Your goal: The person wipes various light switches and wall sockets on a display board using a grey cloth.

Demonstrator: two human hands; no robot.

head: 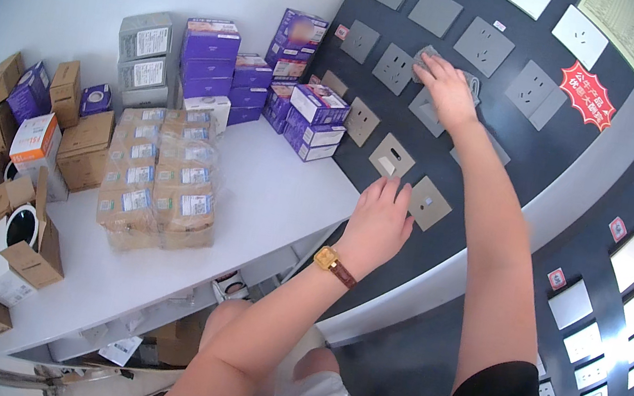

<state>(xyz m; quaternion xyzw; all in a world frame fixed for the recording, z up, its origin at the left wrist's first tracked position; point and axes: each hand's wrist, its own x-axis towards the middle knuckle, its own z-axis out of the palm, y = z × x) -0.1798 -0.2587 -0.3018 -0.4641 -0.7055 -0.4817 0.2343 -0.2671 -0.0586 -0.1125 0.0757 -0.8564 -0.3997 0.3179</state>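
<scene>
My right hand [450,95] presses a grey cloth [426,61] against the dark display panel [365,90], among rows of mounted switches and sockets. Part of the cloth shows past the fingertips and part to the right of the hand. Just below it is a grey switch plate [427,113], partly covered by the hand. My left hand [376,223], a watch [334,265] on its wrist, holds nothing. Its fingertips rest at or near the lower edge of a beige switch plate [392,156]. Beside them sits a beige outlet plate [429,204].
Left of the panel, a white shelf top [268,190] carries stacked purple boxes [210,50], grey boxes [145,43], a plastic-wrapped block of cartons [161,179] and opened cardboard boxes [37,253]. A second display panel [580,264] with white switches stands at the right.
</scene>
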